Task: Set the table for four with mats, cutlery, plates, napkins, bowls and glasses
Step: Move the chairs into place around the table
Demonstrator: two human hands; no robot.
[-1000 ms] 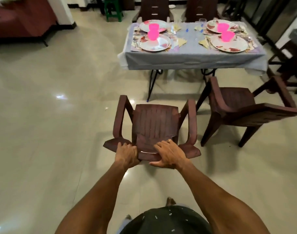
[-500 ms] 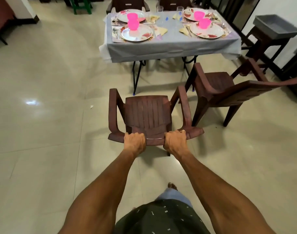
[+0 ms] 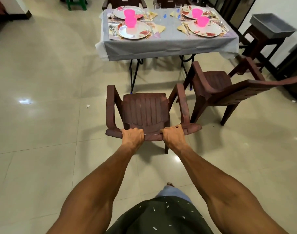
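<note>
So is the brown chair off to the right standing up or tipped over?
Tipped. The right chair leans to one side, its back lying almost flat and its seat slanted, whereas the held chair stands square.

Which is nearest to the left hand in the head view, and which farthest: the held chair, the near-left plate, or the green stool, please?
1. Held chair: gripped by the left hand at its backrest top.
2. Near-left plate: on the table, straight ahead.
3. Green stool: beyond the table, far left on the floor.

Both far chairs (image 3: 124,1) are cut off at the top edge; cutlery (image 3: 112,29) detail too small to tell.
</note>
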